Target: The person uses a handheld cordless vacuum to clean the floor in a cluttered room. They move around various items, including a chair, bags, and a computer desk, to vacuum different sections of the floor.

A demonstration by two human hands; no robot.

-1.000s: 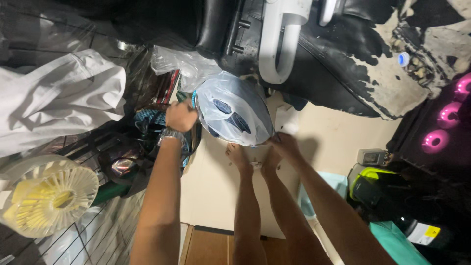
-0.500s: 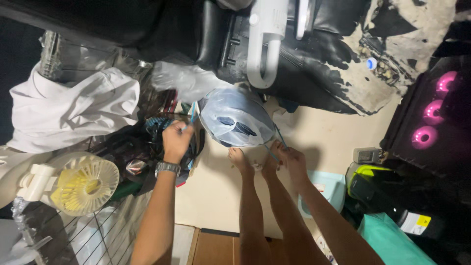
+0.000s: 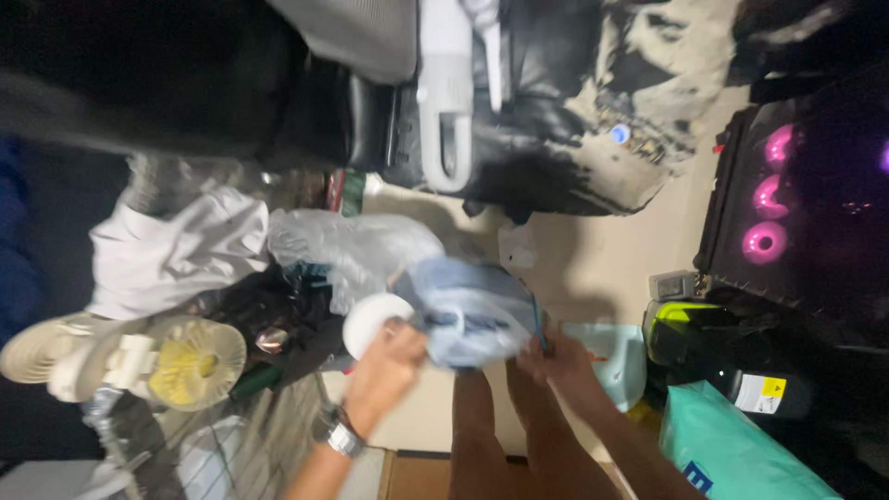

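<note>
Head view: translucent plastic bag (image 3: pixel 472 310) held up over the person's legs, gripped from both sides, seemingly to keep its mouth gathered; left hand (image 3: pixel 389 366) closed on its left edge, right hand (image 3: pixel 556 356) pinching the blue drawstring; room is tight: fan (image 3: pixel 190 361) and clutter left, teal bin (image 3: pixel 622 356) right, black chair (image 3: pixel 519 120) ahead.
</note>
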